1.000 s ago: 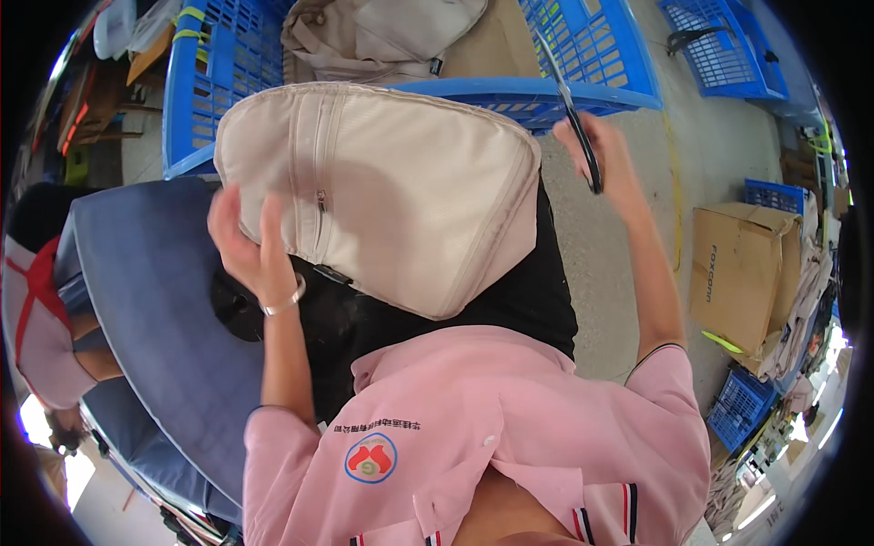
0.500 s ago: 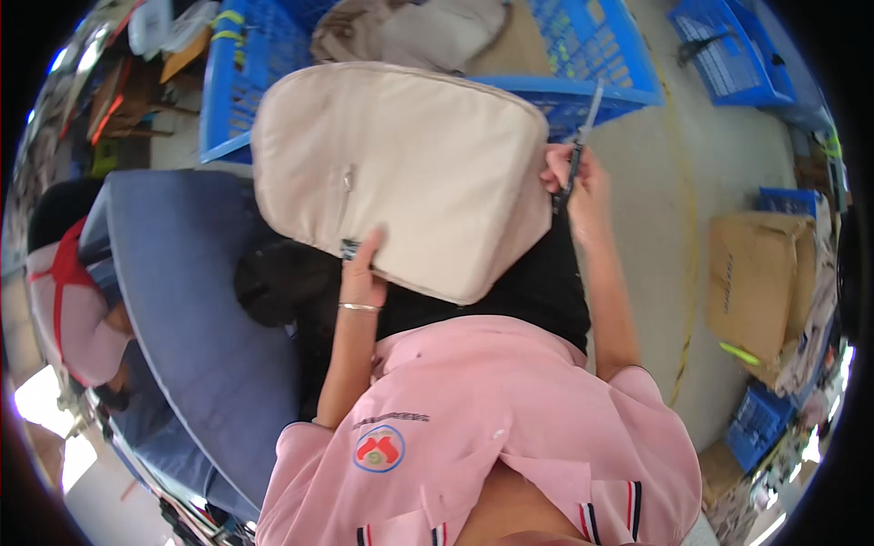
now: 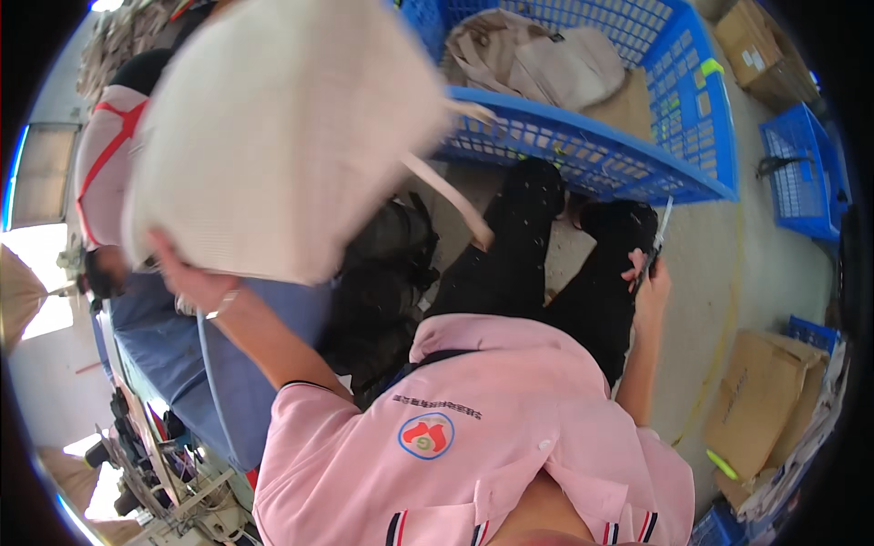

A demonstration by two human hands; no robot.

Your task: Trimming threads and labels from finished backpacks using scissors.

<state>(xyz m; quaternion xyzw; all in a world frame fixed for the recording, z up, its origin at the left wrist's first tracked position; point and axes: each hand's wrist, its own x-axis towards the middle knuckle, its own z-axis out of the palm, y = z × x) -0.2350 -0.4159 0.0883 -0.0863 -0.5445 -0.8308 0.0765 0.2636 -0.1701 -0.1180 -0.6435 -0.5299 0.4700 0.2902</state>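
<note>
A large beige fabric bag (image 3: pixel 282 136), smeared by motion, is raised at the upper left. Two narrow beige straps (image 3: pixel 452 202) dangle from its right side. My left hand (image 3: pixel 189 278) grips the bag's lower left edge, its fingers partly hidden behind the fabric. Well apart from the bag, my right hand (image 3: pixel 648 280) is closed around the dark handles of a pair of scissors (image 3: pixel 664 227), whose pale blades point up and away from me. Below the scissors' tips are my black trouser legs (image 3: pixel 510 246).
Ahead stands a blue plastic crate (image 3: pixel 592 125) holding beige bags (image 3: pixel 569 68). A blue-grey padded surface (image 3: pixel 241 373) lies left, beside a person in pink (image 3: pixel 114 168). Black bags (image 3: pixel 387 264) sit near my left leg. Rightward are a cardboard box (image 3: pixel 756 400) and another blue crate (image 3: pixel 801 173).
The beige bag has swung from my lap up to the left in my left hand. My right hand has let go of the bag's edge and moved right and down, keeping the scissors.
</note>
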